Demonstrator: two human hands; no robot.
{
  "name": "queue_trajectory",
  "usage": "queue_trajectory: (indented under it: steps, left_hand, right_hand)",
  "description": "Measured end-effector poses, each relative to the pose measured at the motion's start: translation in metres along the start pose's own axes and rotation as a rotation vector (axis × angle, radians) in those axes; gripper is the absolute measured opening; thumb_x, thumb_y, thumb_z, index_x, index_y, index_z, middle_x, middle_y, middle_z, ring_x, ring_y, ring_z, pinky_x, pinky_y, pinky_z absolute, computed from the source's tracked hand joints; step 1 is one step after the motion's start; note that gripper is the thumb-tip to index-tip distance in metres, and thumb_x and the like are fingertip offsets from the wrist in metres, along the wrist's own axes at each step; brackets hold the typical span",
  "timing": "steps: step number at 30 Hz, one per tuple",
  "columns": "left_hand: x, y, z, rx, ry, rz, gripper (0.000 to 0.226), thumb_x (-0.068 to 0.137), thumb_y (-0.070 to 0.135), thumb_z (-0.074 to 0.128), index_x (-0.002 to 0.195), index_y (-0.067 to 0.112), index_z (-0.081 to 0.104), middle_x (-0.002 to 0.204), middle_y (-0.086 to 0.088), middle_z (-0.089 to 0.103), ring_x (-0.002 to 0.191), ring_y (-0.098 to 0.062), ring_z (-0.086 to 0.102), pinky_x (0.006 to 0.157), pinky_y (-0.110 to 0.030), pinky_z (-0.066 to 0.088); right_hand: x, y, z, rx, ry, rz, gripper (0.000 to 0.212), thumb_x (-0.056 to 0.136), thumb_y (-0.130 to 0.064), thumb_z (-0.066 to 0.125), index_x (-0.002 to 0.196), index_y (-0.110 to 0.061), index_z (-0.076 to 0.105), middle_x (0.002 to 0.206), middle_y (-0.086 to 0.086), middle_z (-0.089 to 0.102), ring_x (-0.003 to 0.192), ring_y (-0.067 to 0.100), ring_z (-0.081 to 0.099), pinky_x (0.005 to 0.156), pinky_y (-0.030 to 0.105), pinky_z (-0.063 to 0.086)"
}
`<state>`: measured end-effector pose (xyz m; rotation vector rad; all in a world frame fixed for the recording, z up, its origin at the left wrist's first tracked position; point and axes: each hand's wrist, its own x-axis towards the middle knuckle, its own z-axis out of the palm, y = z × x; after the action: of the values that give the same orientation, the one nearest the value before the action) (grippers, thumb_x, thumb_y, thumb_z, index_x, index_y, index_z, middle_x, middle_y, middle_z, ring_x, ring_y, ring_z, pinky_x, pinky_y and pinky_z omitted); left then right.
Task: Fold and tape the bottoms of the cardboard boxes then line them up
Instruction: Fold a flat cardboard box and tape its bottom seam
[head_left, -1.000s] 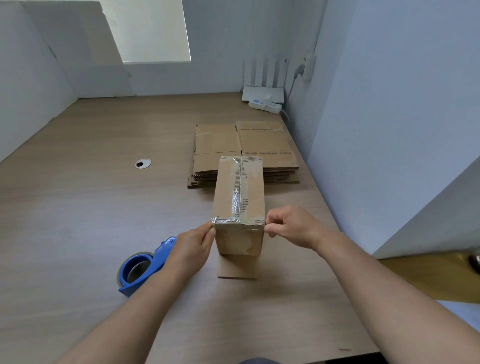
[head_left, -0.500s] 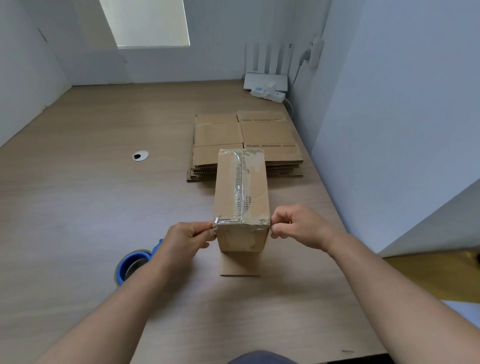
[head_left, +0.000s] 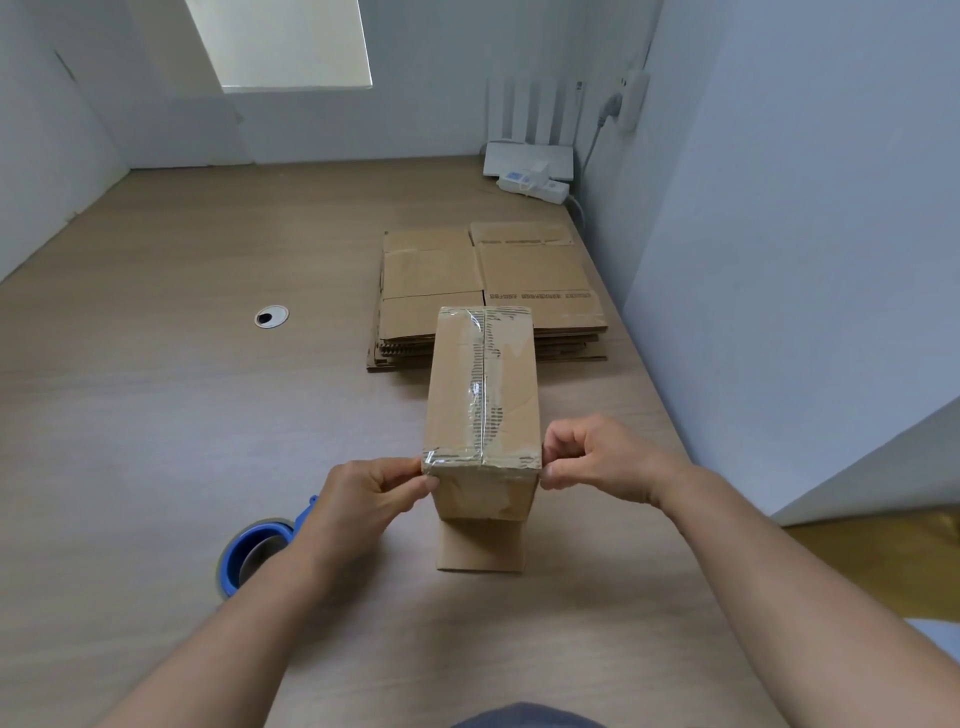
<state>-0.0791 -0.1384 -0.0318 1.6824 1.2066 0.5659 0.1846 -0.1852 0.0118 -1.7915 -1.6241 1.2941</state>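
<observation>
1. Both hands are curled in tight on the box (head_left: 483, 384). The left hand (head_left: 363, 493) pinches the near top left corner, and the right hand (head_left: 597, 460) pinches the near top right corner, fingers bunched against the cardboard.
2. That matches the hold of half a second ago. A second ago more of the blue tape dispenser (head_left: 254, 551) was showing; now the left forearm covers most of it.
3. The box stands on the table (head_left: 156, 415) right in front of the person, taped face up. Its long axis runs straight away toward the stack of flat boxes (head_left: 530, 270).
4. The clear tape (head_left: 480, 395) follows that axis down the centre seam, and a flap (head_left: 480, 545) lies flat on the table at the near end.
</observation>
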Motion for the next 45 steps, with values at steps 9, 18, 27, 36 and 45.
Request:
queue_trajectory:
  steps: [9,18,27,36,45]
  left_hand:
    - [0.005,0.004,-0.005,-0.063,-0.065,-0.045,0.014,0.083,0.03,0.069,0.095,0.035,0.073,0.09,0.01,0.075,0.087,-0.008,0.069,0.079,-0.022,0.055]
    - [0.018,0.006,0.011,-0.012,0.136,-0.054,0.017,0.084,0.022,0.071,0.099,0.016,0.075,0.081,-0.001,0.075,0.079,-0.02,0.07,0.084,-0.04,0.056]
    - [0.004,0.007,0.016,-0.016,0.161,0.073,0.03,0.093,0.022,0.059,0.112,0.044,0.059,0.097,0.037,0.064,0.1,0.009,0.061,0.086,-0.013,0.049]
    - [0.014,0.001,0.034,-0.134,0.344,-0.056,0.012,0.089,0.015,0.064,0.092,0.012,0.076,0.063,0.022,0.068,0.07,-0.004,0.069,0.069,-0.017,0.057]
    - [0.016,0.005,-0.001,0.301,0.031,-0.084,0.046,0.096,0.019,0.043,0.142,0.023,0.044,0.133,0.003,0.058,0.118,-0.013,0.056,0.106,-0.033,0.041]
  right_hand:
    - [0.007,0.007,0.003,-0.084,0.018,-0.05,0.024,0.08,-0.017,0.075,0.069,-0.009,0.056,0.06,-0.008,0.054,0.051,-0.001,0.042,0.052,0.011,0.033]
    - [0.014,0.018,0.013,-0.16,0.141,-0.076,0.016,0.093,-0.02,0.059,0.093,-0.006,0.066,0.087,0.003,0.07,0.081,0.012,0.065,0.08,0.031,0.05]
    - [0.01,0.016,0.01,0.015,0.277,-0.129,0.038,0.078,-0.028,0.076,0.114,-0.026,0.064,0.1,-0.015,0.069,0.087,-0.002,0.064,0.08,0.015,0.048]
    - [0.017,0.024,0.02,-0.114,0.378,-0.122,0.023,0.087,-0.031,0.067,0.091,-0.009,0.069,0.078,0.007,0.067,0.071,0.021,0.059,0.071,0.035,0.049]
    - [0.01,0.013,0.005,0.024,0.299,0.011,0.085,0.078,-0.068,0.054,0.145,-0.018,0.037,0.132,0.0,0.055,0.115,0.016,0.056,0.1,0.041,0.046]
